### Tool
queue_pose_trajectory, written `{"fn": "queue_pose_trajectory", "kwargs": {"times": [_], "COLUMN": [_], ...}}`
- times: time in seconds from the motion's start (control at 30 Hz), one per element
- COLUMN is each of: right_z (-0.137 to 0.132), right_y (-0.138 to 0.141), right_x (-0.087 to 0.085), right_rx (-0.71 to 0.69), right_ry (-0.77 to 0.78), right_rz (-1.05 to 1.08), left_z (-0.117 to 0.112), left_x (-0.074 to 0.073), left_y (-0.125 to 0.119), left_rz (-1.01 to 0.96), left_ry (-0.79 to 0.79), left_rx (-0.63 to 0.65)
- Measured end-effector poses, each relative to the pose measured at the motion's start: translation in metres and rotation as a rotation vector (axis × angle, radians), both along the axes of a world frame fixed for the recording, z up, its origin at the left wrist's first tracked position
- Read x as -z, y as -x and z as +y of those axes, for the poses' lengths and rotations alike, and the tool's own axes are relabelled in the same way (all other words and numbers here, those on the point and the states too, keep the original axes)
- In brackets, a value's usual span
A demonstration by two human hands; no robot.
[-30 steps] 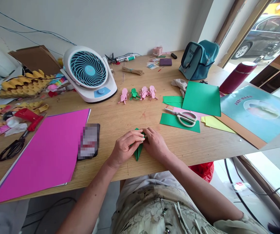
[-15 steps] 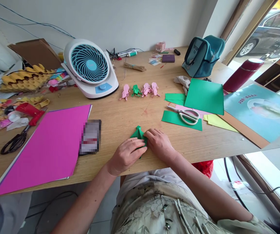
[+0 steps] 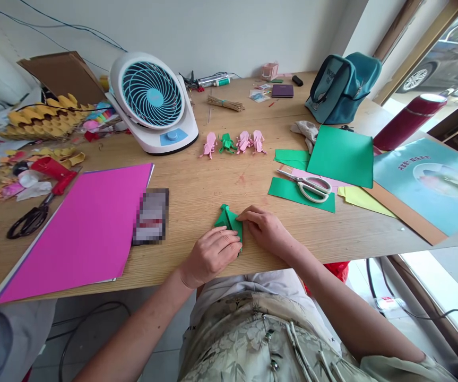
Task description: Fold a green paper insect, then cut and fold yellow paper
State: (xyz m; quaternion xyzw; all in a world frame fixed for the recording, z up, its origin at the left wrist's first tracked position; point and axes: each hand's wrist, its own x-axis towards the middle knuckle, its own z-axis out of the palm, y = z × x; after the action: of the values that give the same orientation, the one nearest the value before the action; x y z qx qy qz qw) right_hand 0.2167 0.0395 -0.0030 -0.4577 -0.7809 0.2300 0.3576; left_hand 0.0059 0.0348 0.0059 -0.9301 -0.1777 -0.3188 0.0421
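A green folded paper (image 3: 233, 221) lies on the table in front of me, its narrow tip pointing away and slightly left. My left hand (image 3: 214, 250) holds it from the near left, fingers laid across its lower part. With thumb and forefinger together, my right hand (image 3: 264, 229) grips the right edge. The left thumb and the paper's near end are mostly hidden. Farther back stand a green paper figure (image 3: 226, 143) with legs and several pink paper figures (image 3: 209, 144) in a row.
White-handled scissors (image 3: 314, 188) rest on green paper strips (image 3: 292, 193) to the right, near a green sheet (image 3: 342, 156) and a red flask (image 3: 409, 122). Magenta sheets (image 3: 81, 233) and a pixelated dark object (image 3: 151, 216) lie left. A fan (image 3: 155, 101) stands behind.
The green folded paper has turned a little, its tip now more to the left. My right fingers have shifted slightly along its right edge. The whole view has also shifted slightly.
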Motion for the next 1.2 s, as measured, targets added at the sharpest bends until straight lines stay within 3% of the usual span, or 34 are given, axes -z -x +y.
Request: {"fn": "queue_pose_trajectory", "kwargs": {"times": [0.7, 1.03, 1.2], "right_z": [0.001, 0.002, 0.004], "right_y": [0.002, 0.004, 0.003], "right_x": [0.003, 0.0, -0.001], "right_rx": [0.057, 0.064, 0.05], "right_ry": [0.06, 0.075, 0.102], "right_rz": [-0.041, -0.103, -0.138], "left_z": [-0.007, -0.013, -0.02], "left_x": [0.002, -0.003, -0.007], "left_y": [0.005, 0.009, 0.009], "left_rz": [0.164, 0.25, 0.271], "left_ry": [0.102, 0.173, 0.17], "left_rx": [-0.039, -0.009, -0.053]}}
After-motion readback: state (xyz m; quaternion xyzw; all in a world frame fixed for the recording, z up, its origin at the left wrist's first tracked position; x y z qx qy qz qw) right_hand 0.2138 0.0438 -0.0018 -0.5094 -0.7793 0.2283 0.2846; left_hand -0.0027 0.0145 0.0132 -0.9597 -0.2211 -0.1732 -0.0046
